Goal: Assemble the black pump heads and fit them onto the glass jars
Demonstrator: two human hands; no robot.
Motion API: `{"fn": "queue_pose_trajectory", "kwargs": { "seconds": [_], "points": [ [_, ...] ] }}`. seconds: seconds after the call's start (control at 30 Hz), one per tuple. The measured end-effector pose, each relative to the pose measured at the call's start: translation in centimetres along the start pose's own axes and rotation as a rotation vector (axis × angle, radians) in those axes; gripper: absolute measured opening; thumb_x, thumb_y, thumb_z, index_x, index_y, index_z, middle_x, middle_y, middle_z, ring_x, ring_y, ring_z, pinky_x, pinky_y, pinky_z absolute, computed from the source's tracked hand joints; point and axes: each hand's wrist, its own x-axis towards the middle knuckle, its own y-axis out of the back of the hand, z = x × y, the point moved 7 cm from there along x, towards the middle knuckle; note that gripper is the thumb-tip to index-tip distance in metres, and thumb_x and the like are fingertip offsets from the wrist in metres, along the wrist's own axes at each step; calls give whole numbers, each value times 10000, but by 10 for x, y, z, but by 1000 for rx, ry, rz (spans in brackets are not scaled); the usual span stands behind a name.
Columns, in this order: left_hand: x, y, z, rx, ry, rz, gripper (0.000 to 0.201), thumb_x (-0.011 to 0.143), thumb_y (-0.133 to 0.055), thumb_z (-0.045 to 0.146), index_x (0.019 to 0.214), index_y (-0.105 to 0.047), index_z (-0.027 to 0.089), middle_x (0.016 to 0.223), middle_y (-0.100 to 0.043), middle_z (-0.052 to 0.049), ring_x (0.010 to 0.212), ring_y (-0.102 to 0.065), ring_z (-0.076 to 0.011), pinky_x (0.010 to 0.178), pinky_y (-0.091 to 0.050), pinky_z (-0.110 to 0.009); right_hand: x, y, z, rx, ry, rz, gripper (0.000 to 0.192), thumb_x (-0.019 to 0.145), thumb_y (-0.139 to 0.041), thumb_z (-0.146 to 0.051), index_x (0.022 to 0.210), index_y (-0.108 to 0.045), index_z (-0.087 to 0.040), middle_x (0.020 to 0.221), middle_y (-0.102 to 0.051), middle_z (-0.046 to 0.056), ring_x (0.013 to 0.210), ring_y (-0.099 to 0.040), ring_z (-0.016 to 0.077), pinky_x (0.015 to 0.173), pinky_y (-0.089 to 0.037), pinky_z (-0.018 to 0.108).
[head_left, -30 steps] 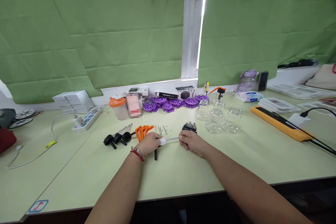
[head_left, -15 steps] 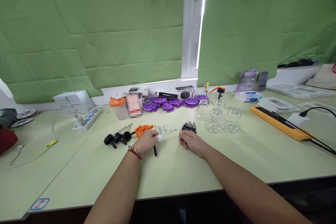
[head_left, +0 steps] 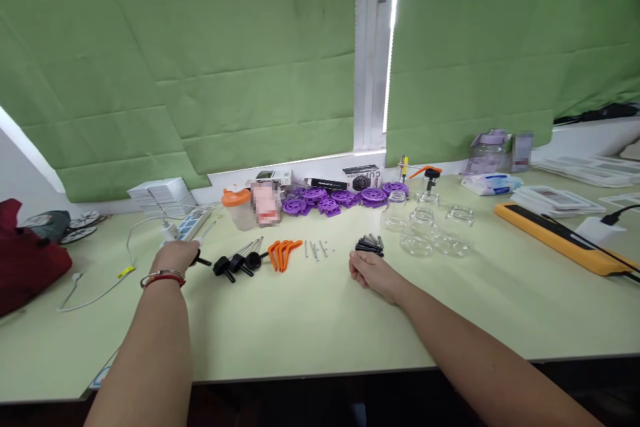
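My left hand [head_left: 174,256] is closed around a black-capped metal rod [head_left: 202,259], out at the left beside the power strip. The rod's thin shaft points away, with a white bit near my fingers; the cap is mostly hidden. To its right lie several similar black-capped rods [head_left: 239,264]. My right hand [head_left: 371,269] rests on the table with fingers curled; whatever they may hold is hidden. Just beyond it sit black sticks [head_left: 369,248] and small springs [head_left: 373,239]. Orange levers [head_left: 283,253] and loose metal pins [head_left: 314,250] lie between my hands.
Purple wheel-shaped parts [head_left: 327,203] line the back, near an orange-lidded cup [head_left: 237,207]. Clear jars [head_left: 423,227] stand right of centre. A yellow-orange device [head_left: 550,240] with cables lies farther right. The power strip [head_left: 187,223] and a white cable [head_left: 100,293] are at left.
My left hand has moved left, away from the orange levers, carrying the black-capped rod. My right hand stays by the black sticks. The view has shifted slightly.
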Motion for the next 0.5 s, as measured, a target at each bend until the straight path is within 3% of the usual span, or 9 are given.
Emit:
{"fn": "queue_pose_trajectory", "kwargs": {
  "seconds": [0.13, 0.3, 0.5],
  "points": [
    [16, -27, -23, 54, 30, -122, 338, 682, -507, 491, 604, -574, 169, 704, -653, -168, 624, -620, -294, 553, -463, -367, 0, 0, 0, 2, -4, 9, 435, 862, -409, -553, 672, -480, -167, 602, -514, -18, 441, -371, 61, 468, -265, 229],
    [18, -54, -20, 159, -32, -224, 345, 719, -459, 483, 615, -551, 167, 805, -671, -183, 580, -630, -263, 521, -456, -334, -2, 0, -2, -4, -10, 14, 426, 867, -406, -540, 670, -480, -169, 597, -514, -21, 442, -366, 61, 484, -285, 229],
    [18, -65, -10, 191, -166, -157, 338, 764, -390, 418, 707, -601, 161, 983, -670, -189, 792, -661, -269, 644, -478, -316, -1, 1, -1, -5, -11, 12, 434, 857, -414, -556, 673, -487, -171, 603, -521, -18, 444, -372, 64, 477, -282, 229]
  ]
}}
